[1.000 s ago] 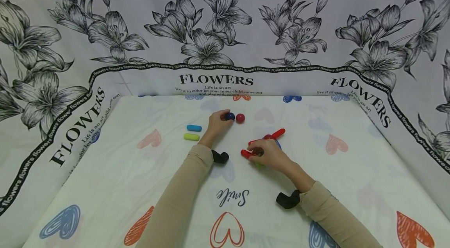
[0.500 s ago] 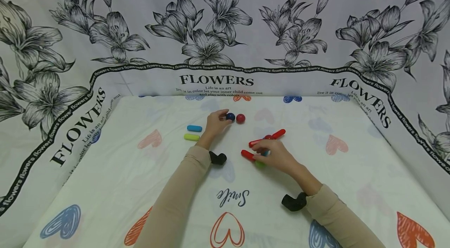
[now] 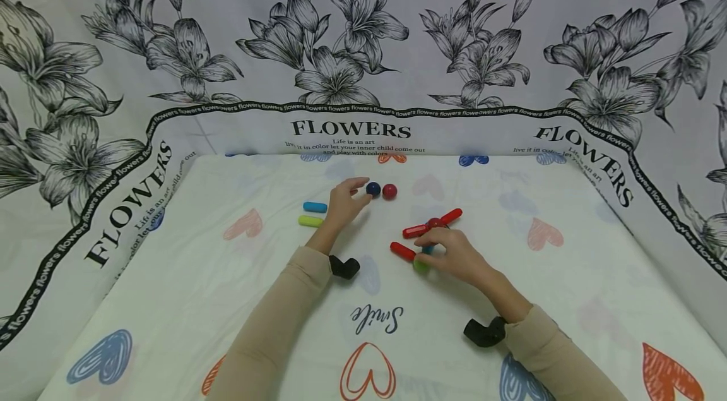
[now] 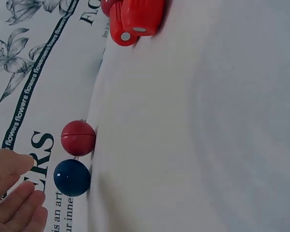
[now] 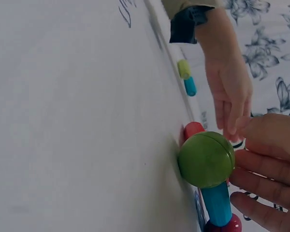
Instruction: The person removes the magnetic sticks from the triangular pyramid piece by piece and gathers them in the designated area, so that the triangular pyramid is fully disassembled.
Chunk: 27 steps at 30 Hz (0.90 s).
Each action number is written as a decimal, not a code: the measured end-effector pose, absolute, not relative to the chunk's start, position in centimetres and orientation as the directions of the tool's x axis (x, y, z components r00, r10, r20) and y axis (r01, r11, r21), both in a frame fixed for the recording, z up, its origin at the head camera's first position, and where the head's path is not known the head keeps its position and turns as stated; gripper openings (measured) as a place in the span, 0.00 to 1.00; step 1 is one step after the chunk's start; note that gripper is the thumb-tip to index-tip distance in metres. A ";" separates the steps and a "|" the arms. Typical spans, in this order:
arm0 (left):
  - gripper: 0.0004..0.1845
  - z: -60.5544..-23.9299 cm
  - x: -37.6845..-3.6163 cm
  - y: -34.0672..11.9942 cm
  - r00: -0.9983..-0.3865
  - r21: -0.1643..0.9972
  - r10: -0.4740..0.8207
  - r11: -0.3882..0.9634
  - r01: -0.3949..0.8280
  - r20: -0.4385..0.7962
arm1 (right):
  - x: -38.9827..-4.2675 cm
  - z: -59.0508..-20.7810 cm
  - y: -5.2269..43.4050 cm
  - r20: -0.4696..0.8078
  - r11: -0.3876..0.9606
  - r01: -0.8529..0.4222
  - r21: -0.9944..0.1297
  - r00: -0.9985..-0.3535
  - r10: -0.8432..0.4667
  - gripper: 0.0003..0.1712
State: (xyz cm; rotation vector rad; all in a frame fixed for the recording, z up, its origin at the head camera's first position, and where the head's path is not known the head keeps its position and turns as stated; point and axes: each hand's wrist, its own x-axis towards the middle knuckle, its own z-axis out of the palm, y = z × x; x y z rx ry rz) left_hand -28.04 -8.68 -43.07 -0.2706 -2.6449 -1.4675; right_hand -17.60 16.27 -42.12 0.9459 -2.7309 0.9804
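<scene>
My left hand (image 3: 359, 194) lies relaxed on the cloth, its fingertips (image 4: 19, 203) just short of a dark blue ball (image 3: 372, 188) (image 4: 71, 177). A red ball (image 3: 389, 191) (image 4: 78, 137) sits beside the blue one. My right hand (image 3: 426, 247) holds a short blue stick (image 5: 216, 203) between thumb and fingers. A green ball (image 3: 421, 266) (image 5: 206, 159) sits on the stick's near end and a small red ball (image 5: 222, 224) on its far end. Two red sticks (image 3: 433, 225) (image 3: 402, 251) lie by that hand.
A blue capsule stick (image 3: 315, 206) and a yellow-green one (image 3: 309, 221) lie left of my left hand. The heart-printed tablecloth (image 3: 170, 300) ends at the flower-printed backdrop (image 3: 352, 60) behind and on both sides. Black camera mounts (image 3: 344, 266) (image 3: 484, 332) sit at both wrists.
My left hand has let go of the dark blue ball and drawn back a little. My right hand has slid nearer, uncovering the red sticks and the green ball.
</scene>
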 end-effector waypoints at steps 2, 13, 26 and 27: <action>0.22 -42.7 -27.4 -8.6 -0.976 0.822 0.118 0.528 0.216 0.181 | -17.5 -42.2 16.4 0.288 0.603 -0.595 -0.532 -0.796 -0.532 0.15; 0.20 -41.7 -24.6 -7.9 -0.963 0.810 0.227 0.532 0.248 0.146 | -17.2 -42.2 17.1 0.243 0.624 -0.613 -0.485 -0.780 -0.577 0.16; 0.18 -41.9 -22.0 -7.0 -0.922 0.798 0.376 0.527 0.293 0.090 | -17.2 -42.1 17.4 0.219 0.607 -0.647 -0.461 -0.746 -0.629 0.19; 0.17 -42.0 -21.9 -7.0 -0.918 0.794 0.388 0.531 0.295 0.082 | -17.3 -42.1 17.4 0.220 0.605 -0.651 -0.458 -0.742 -0.633 0.19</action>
